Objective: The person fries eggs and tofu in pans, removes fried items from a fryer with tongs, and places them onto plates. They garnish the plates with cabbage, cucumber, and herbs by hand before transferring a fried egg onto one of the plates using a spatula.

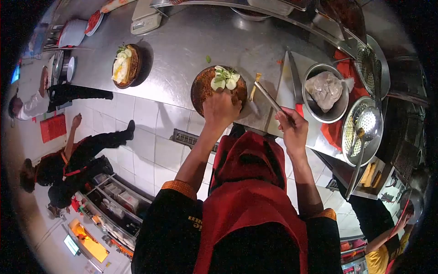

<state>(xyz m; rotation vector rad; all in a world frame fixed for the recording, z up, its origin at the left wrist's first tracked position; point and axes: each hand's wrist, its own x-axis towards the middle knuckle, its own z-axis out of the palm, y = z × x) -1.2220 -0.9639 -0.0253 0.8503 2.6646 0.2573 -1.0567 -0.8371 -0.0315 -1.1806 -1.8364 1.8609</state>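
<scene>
The left hand (221,108) grips a brown bowl (200,89) of greens at the steel counter's (182,41) near edge. The right hand (292,128) clasps metal tongs (269,98) just beside it.

I find the widest free stretch on the steel counter (182,43), between the near bowl (203,91) and the second bowl (127,66) off to its left. A hand can pass there and on toward the scale (146,20). The right side is crowded. The tongs (269,98), gripped in the right hand (294,128), slant across the gap, and just beyond them stand the metal bowl (315,107) and the skimmer (367,123).
</scene>
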